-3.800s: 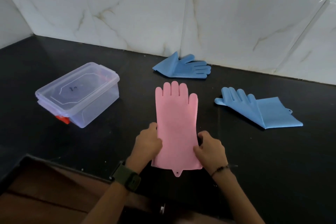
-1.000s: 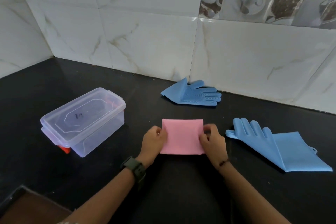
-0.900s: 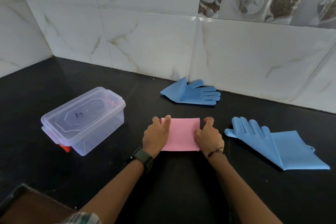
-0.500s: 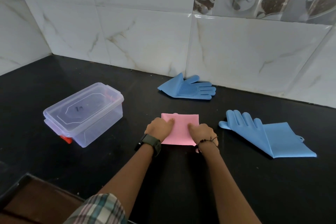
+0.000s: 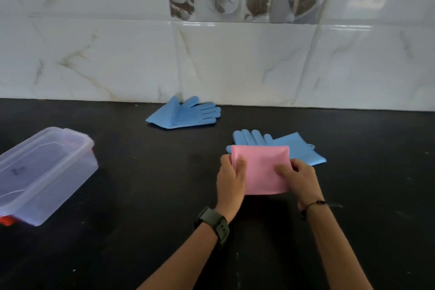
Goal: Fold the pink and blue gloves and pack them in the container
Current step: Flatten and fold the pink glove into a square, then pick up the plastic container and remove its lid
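The folded pink rubber glove (image 5: pixel 261 169), now a soft rectangle, sits right of centre in the frame, pinched from both sides: the left hand (image 5: pixel 231 181) grasps its left edge with fingers curled over the top, and the right hand (image 5: pixel 297 180) grips its right edge and lower corner. Whether it rests on the counter or is raised off it cannot be told. Its upper edge overlaps the nearer blue rubber glove (image 5: pixel 299 148), whose fingertips and cuff show behind it.

Wide bare counter lies between the hands and the clear lidded plastic container (image 5: pixel 44 172) at the left edge of the frame, which is cut off by that edge and has its lid on. More open counter fills the lower left and far right.

Counted: one pink glove, two blue gloves, one container. The second blue rubber glove (image 5: pixel 186 113) lies at upper centre, against the foot of the wall, well apart from the hands.

The surface is a glossy black stone countertop (image 5: pixel 153 195); behind it rises a white marble-patterned tiled wall (image 5: pixel 106 54).
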